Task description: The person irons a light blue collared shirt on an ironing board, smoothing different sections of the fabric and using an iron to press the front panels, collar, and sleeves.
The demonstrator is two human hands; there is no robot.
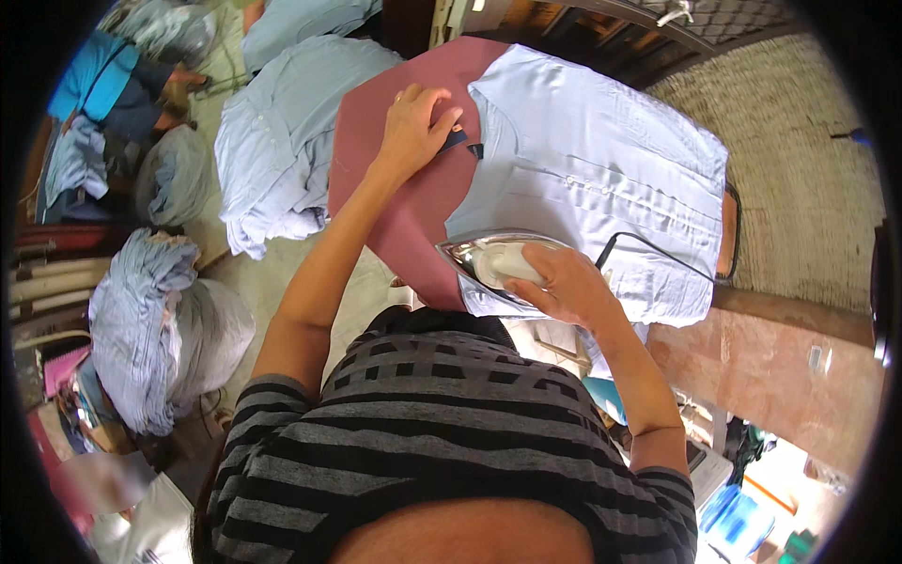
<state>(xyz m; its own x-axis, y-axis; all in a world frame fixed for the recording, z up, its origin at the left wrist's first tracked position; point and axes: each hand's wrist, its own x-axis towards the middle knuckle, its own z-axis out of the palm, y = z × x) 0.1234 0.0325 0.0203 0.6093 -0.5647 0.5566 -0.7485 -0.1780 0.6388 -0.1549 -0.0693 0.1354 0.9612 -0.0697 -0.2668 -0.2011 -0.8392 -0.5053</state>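
My right hand (567, 289) is wrapped round the handle of a white iron (500, 264) with a shiny metal soleplate edge. The iron rests on the near edge of a pale blue buttoned shirt (554, 141), its tip toward the left, by the neckline. The shirt lies spread over a dark red padded ironing board (376, 113). At the far left of the board, my left hand (412, 132) is palm down with fingers apart, beside a small dark label (453, 140) near the neckline. Whether the fingertips touch the label, I cannot tell.
The black cord (667, 252) loops over the shirt's right side. Left of the board is a heap of blue shirts (282, 132); nearer lie a stuffed bundle (211, 329) and striped blue cloth (136, 320). Another person (103, 85) is at the upper left. A woven mat (789, 160) lies right.
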